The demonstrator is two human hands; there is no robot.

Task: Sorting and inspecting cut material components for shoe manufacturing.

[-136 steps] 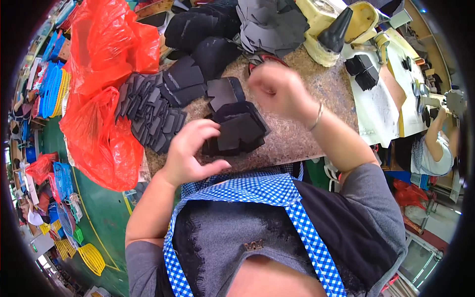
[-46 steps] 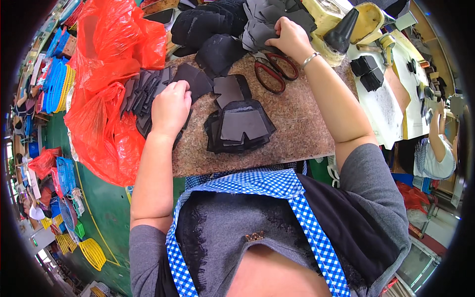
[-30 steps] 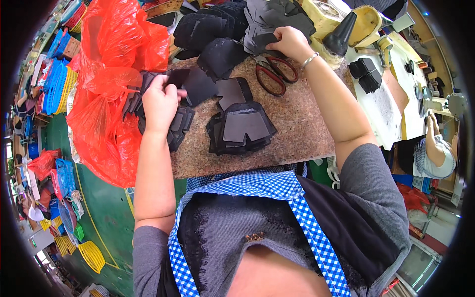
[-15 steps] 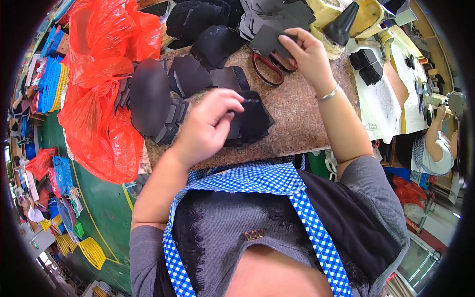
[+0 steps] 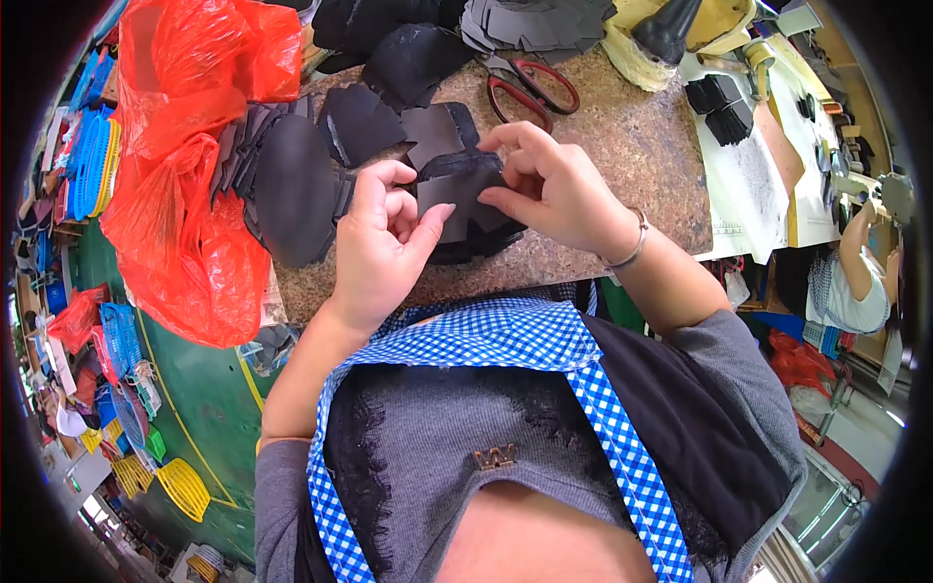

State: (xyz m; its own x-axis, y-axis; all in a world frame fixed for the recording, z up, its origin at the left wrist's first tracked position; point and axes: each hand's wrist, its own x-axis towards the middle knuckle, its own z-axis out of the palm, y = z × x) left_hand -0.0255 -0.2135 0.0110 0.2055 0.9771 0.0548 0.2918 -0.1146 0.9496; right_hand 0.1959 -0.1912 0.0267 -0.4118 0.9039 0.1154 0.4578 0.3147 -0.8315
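A flat dark grey cut piece (image 5: 461, 197) lies over a stack of black pieces (image 5: 474, 248) near the front of the work board. The thumb and curled fingers of my right hand (image 5: 562, 194) pinch its right edge. At its left edge is my left hand (image 5: 381, 248), fingers curled and thumb over the lower corner; it looks closed on the piece, though the fingertips partly hide the contact. Just beyond my right hand rest scissors (image 5: 534, 92) with dark red handles. Another black piece stack (image 5: 361, 124) and a grey-topped one (image 5: 434, 133) sit beyond my left hand.
A large dark oval piece (image 5: 293, 191) stands beside a red plastic bag (image 5: 185, 214) at the left. Grey pieces (image 5: 535, 24) are heaped at the far side, near a black cone-shaped object (image 5: 668, 31). At right, black bundles (image 5: 721, 109) lie on white paper (image 5: 734, 194).
My right hand has brought the grey piece from over the scissors down and left onto the black stack. My left hand has shifted slightly left and turned toward the piece's left edge.
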